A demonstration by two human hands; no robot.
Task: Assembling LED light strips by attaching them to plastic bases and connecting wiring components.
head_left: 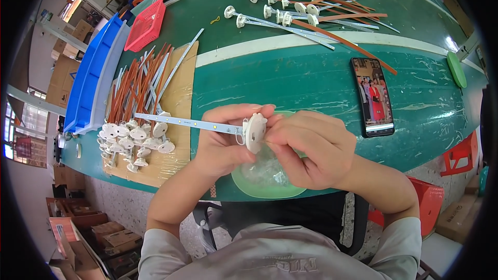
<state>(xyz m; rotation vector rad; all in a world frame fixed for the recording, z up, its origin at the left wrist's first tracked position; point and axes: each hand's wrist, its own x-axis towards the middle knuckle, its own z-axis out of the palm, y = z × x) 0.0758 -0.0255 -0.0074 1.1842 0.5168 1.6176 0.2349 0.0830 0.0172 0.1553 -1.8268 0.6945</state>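
Note:
My left hand [223,142] grips an LED light strip [189,123] by its white round plastic base [255,134]. The pale strip sticks out to the left, with small yellow LEDs along it. Thumb and finger of my right hand [314,148] are pinched at the right face of that base; what they hold, if anything, is too small to make out. Under both hands sits a light green bowl [249,189] with small clear pieces [264,172] in it, partly covered by my right hand.
On cardboard [179,150] at left lies a pile of similar strips with white bases [137,134]. More strips [311,15] lie at the back. A phone [372,97] is at right, a green dish [456,70] beyond. Blue bin [96,75] and red basket [147,26] stand left.

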